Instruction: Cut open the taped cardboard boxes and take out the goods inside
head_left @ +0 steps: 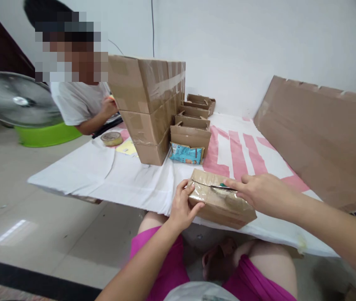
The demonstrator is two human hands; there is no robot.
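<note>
A small taped cardboard box (pixel 225 213) lies at the near edge of the table. My left hand (pixel 182 205) grips its left end, fingers over the top edge and thumb against the near side. My right hand (pixel 253 192) is closed on a cutter (pixel 223 187) with a thin dark blade and some green on it; its exact type is partly hidden by the fingers. The blade rests along the seam on the box's top, where clear tape shines and a dark line runs toward the left. Just beyond stands a blue snack packet (pixel 186 153), leaning on an open carton.
Stacked sealed cartons (pixel 156 96) stand left of a row of open cartons (pixel 190 133). A tape roll (pixel 111 139) lies near a co-worker (pixel 77 100) across the table. A large cardboard sheet (pixel 319 138) leans at the right. A fan (pixel 18 100) stands at the far left.
</note>
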